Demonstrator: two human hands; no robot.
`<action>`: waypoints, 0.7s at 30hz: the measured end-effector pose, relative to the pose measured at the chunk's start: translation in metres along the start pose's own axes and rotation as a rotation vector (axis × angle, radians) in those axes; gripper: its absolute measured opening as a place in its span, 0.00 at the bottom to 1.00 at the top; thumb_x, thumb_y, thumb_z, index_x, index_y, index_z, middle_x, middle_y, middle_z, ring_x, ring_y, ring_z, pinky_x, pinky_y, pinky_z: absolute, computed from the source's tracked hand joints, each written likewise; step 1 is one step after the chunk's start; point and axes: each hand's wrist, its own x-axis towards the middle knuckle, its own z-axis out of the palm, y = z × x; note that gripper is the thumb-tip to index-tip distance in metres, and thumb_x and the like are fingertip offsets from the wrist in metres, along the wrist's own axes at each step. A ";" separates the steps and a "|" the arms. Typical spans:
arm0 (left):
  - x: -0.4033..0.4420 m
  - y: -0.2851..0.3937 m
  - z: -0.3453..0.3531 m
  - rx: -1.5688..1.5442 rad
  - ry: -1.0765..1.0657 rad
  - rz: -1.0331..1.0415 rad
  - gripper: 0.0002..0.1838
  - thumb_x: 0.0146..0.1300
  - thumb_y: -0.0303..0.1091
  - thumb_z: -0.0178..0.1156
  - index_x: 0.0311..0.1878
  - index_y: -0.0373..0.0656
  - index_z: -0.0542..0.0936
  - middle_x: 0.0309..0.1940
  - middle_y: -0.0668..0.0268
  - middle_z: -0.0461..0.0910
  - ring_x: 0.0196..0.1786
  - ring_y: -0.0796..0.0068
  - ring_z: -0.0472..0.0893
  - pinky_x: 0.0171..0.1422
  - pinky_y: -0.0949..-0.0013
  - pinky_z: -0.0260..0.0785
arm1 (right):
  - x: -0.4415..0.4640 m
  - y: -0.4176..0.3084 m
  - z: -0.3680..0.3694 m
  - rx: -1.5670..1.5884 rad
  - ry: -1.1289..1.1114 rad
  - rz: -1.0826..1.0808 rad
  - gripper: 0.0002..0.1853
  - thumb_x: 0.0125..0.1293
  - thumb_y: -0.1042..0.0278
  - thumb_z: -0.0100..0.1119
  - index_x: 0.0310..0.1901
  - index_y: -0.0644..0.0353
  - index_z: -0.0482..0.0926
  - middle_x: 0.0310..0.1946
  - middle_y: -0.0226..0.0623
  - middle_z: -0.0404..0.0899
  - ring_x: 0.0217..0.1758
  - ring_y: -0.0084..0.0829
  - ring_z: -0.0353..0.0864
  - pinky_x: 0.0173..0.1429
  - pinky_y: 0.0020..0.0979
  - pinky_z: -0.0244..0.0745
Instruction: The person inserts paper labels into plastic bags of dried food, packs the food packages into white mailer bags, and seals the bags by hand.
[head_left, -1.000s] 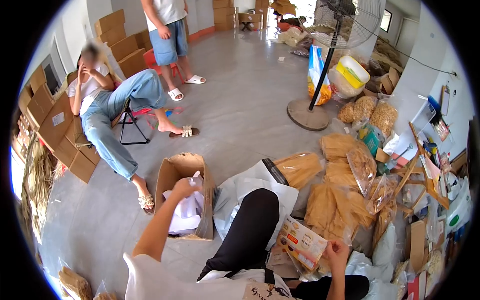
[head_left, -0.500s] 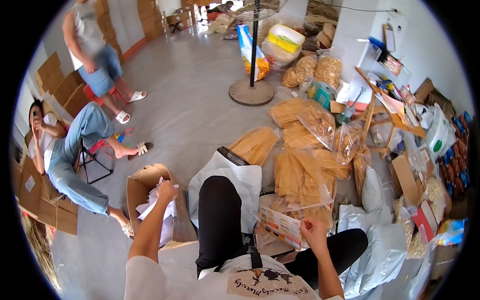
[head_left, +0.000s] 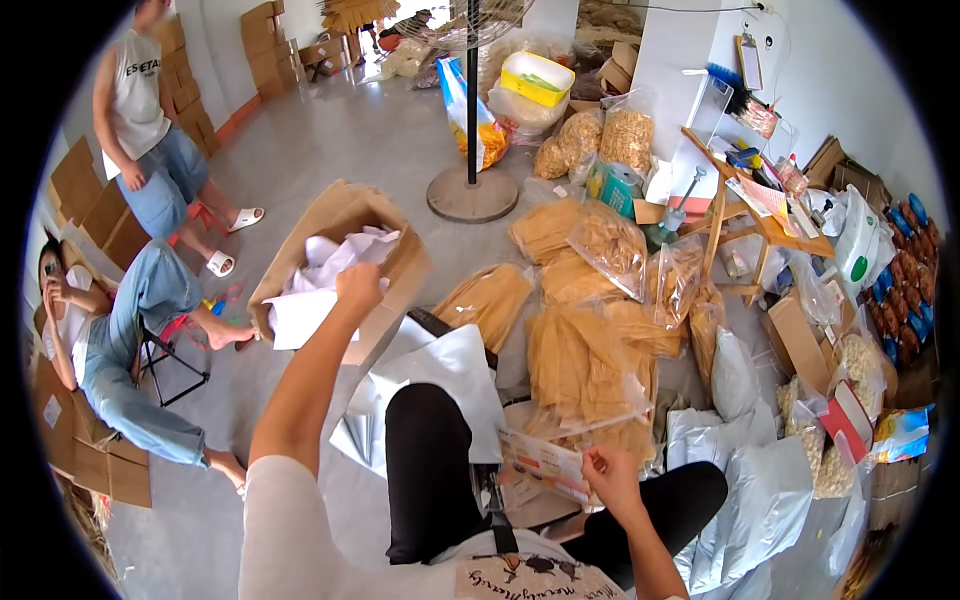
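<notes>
Here's the left arm, stretched well forward, its hand (head_left: 360,288) curled at the open carton (head_left: 390,268), right by the crumpled white paper (head_left: 335,265) inside; whether those fingers grip paper or rim, I can't tell. Over to the right hand (head_left: 608,475), low by the bent knee, thumb and fingers pinched on the edge of a printed card (head_left: 545,464). The hands are well apart. Below, a grey floor (head_left: 330,120) carries tan bundles (head_left: 575,360) in clear bags and, on the right, silvery packs (head_left: 755,490). Beyond, a round fan base (head_left: 472,196); at left, one co-worker (head_left: 105,310) sits, another (head_left: 140,90) stands.
</notes>
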 end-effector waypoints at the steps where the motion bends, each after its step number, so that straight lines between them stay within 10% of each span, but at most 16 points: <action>1: 0.019 0.008 0.006 -0.001 0.002 0.006 0.09 0.45 0.31 0.61 0.32 0.40 0.81 0.34 0.54 0.80 0.38 0.56 0.81 0.43 0.59 0.73 | 0.003 0.000 0.002 -0.012 -0.003 0.015 0.05 0.52 0.74 0.59 0.30 0.67 0.78 0.20 0.38 0.76 0.21 0.25 0.76 0.28 0.25 0.71; 21: 0.187 0.129 0.129 0.060 -0.126 0.440 0.06 0.50 0.31 0.58 0.31 0.46 0.82 0.32 0.58 0.81 0.39 0.62 0.81 0.41 0.61 0.72 | 0.056 0.049 0.030 0.226 -0.134 0.395 0.07 0.55 0.72 0.58 0.33 0.67 0.78 0.23 0.36 0.77 0.24 0.22 0.76 0.29 0.23 0.71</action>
